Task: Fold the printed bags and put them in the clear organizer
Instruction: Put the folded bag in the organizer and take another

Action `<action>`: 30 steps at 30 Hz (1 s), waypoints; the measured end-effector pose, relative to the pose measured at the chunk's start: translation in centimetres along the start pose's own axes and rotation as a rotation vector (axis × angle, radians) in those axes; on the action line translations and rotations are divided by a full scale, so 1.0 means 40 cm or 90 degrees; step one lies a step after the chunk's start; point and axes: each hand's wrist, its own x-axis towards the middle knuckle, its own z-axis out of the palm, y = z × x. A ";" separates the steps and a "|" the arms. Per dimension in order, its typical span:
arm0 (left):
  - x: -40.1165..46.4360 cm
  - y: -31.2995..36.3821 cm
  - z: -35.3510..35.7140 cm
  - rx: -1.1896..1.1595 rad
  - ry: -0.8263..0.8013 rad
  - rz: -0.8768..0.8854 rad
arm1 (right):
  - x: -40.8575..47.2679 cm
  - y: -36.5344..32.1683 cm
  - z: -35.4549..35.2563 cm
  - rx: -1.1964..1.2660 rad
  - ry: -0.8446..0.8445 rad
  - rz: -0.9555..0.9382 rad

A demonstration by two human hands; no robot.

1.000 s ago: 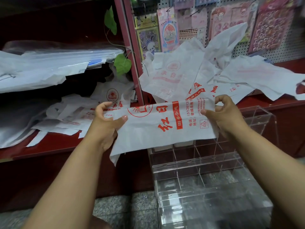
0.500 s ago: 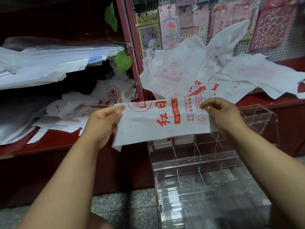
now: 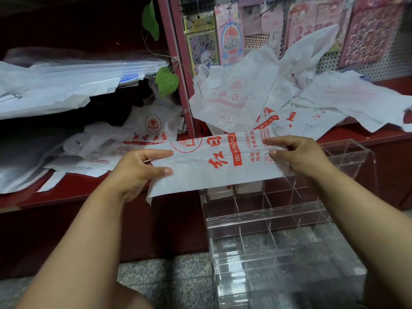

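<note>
Holding a white bag with red print (image 3: pixel 214 161), folded into a long strip, level in the air above the clear organizer (image 3: pixel 278 221). Pinching its left end with the left hand (image 3: pixel 136 168), thumb over, fingers under. Pinching its right end with the right hand (image 3: pixel 298 155). Lying loose behind on the red shelf (image 3: pixel 356 134): more printed bags (image 3: pixel 240 97).
</note>
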 end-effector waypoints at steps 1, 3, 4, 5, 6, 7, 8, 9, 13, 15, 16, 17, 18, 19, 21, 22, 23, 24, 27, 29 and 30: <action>-0.001 0.000 -0.002 0.009 -0.009 -0.004 | 0.001 0.000 -0.001 0.000 -0.005 0.002; 0.000 -0.001 -0.004 0.012 -0.005 -0.003 | 0.004 0.003 -0.002 -0.004 -0.009 0.006; 0.003 -0.003 -0.005 0.008 0.005 -0.002 | 0.005 0.005 -0.002 -0.010 -0.013 0.006; 0.005 -0.004 -0.005 0.009 0.012 0.000 | 0.006 0.006 -0.001 -0.015 -0.017 0.008; 0.005 -0.006 -0.006 0.014 0.013 0.002 | 0.007 0.009 0.000 -0.016 -0.021 0.011; 0.007 -0.009 -0.007 0.021 0.012 -0.001 | 0.007 0.010 0.002 -0.014 -0.022 0.014; 0.007 -0.011 -0.006 0.030 0.007 -0.006 | 0.008 0.011 0.003 -0.012 -0.021 0.017; 0.006 -0.012 -0.006 0.040 0.002 -0.009 | 0.008 0.012 0.004 -0.013 -0.019 0.017; 0.007 -0.011 -0.012 0.051 0.010 -0.011 | 0.009 0.010 0.001 -0.061 -0.009 -0.007; 0.011 -0.013 -0.020 0.068 0.014 -0.011 | 0.009 0.009 0.000 -0.101 -0.003 -0.035; 0.011 -0.013 -0.021 0.088 0.013 -0.011 | 0.011 0.010 0.000 -0.126 0.001 -0.048; 0.011 -0.014 -0.021 0.121 0.012 -0.003 | 0.012 0.011 0.000 -0.156 0.005 -0.061; 0.008 -0.013 -0.018 0.166 0.010 0.012 | 0.014 0.013 0.000 -0.186 0.010 -0.072; 0.005 -0.011 -0.014 0.218 0.014 0.028 | 0.015 0.016 0.001 -0.215 0.013 -0.081; 0.005 -0.007 -0.010 0.292 0.020 0.067 | 0.022 0.024 0.001 -0.270 0.024 -0.096; 0.008 -0.009 -0.010 0.329 0.017 0.087 | 0.024 0.025 0.001 -0.298 0.029 -0.115; 0.010 -0.010 -0.008 0.366 0.013 0.110 | 0.026 0.025 0.003 -0.322 0.032 -0.141; 0.013 -0.012 -0.008 0.399 0.017 0.123 | 0.028 0.025 0.003 -0.332 0.040 -0.161; 0.015 -0.016 -0.004 0.368 0.049 0.112 | 0.029 0.018 0.000 -0.241 0.073 -0.124; 0.013 -0.020 -0.003 0.278 0.026 0.063 | 0.023 0.001 0.005 -0.082 0.087 -0.087; 0.011 -0.021 -0.002 0.227 0.004 0.032 | 0.024 -0.009 0.009 -0.034 0.104 -0.096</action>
